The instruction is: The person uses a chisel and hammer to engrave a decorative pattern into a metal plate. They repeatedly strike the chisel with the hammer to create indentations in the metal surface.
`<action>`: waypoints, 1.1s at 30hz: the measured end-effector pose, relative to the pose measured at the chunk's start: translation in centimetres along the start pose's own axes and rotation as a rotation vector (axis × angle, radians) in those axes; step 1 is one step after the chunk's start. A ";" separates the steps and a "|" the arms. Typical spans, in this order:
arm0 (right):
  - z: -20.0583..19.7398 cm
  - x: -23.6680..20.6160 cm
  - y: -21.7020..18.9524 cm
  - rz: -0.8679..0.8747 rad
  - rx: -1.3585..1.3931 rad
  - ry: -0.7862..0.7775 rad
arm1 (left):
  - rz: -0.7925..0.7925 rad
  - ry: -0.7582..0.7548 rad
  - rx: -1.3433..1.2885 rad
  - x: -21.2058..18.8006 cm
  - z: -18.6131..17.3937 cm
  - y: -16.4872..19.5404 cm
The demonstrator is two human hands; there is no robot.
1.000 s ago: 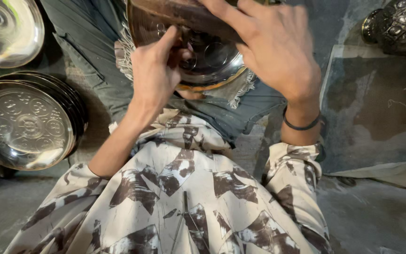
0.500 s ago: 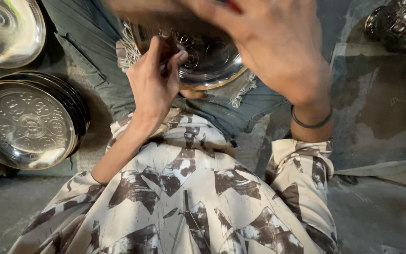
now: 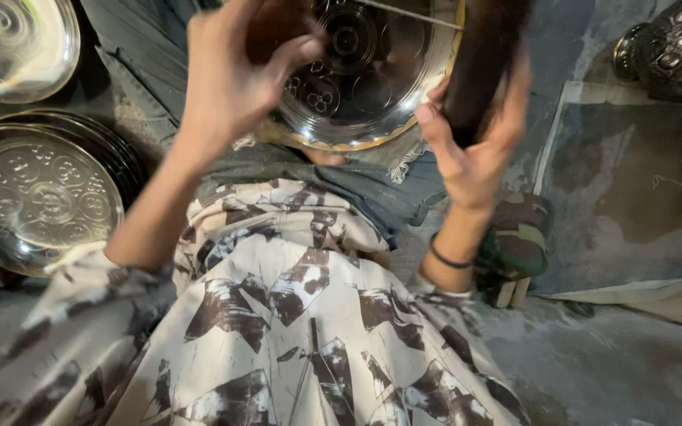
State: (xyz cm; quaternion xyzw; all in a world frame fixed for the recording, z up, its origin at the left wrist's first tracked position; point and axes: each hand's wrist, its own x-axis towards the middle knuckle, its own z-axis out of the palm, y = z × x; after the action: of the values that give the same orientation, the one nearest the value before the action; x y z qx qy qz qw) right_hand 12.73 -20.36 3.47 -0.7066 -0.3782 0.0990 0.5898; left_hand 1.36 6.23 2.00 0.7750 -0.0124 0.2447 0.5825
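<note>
Your left hand (image 3: 234,75) pinches something small over the embossed metal plate (image 3: 365,71) resting on your lap, while your right hand (image 3: 475,146) wraps around a dark handle (image 3: 483,63). That plate looks mid-work; a stack of patterned plates (image 3: 37,193) sits at your left.

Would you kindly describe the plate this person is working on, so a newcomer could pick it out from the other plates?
Start at the patterned shirt and look up to the lap: the embossed metal plate rests there, between the left hand and the right hand, which grips a dark handle. Unlike the stacked plates lying untouched on the left, it has a golden rim.
</note>
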 end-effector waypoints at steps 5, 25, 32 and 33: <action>2.1 -4.7 1.4 0.180 -0.070 0.216 | -0.010 -0.396 -0.064 3.5 0.2 0.1; 9.5 -10.7 3.9 0.237 -0.098 0.611 | 0.359 -1.055 0.364 9.2 3.3 -0.8; 7.7 -8.2 3.0 0.076 -0.668 0.444 | 0.359 -1.092 0.469 8.8 3.5 -1.2; 7.3 -7.7 2.8 0.108 -0.459 0.543 | 0.380 -1.074 0.465 8.7 3.4 -1.2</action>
State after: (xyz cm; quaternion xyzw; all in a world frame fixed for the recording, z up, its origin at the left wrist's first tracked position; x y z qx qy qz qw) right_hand 4.25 -19.92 -3.56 -0.8402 -0.1822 -0.1486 0.4886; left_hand 10.66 5.89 3.67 0.8809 -0.3884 -0.0842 0.2570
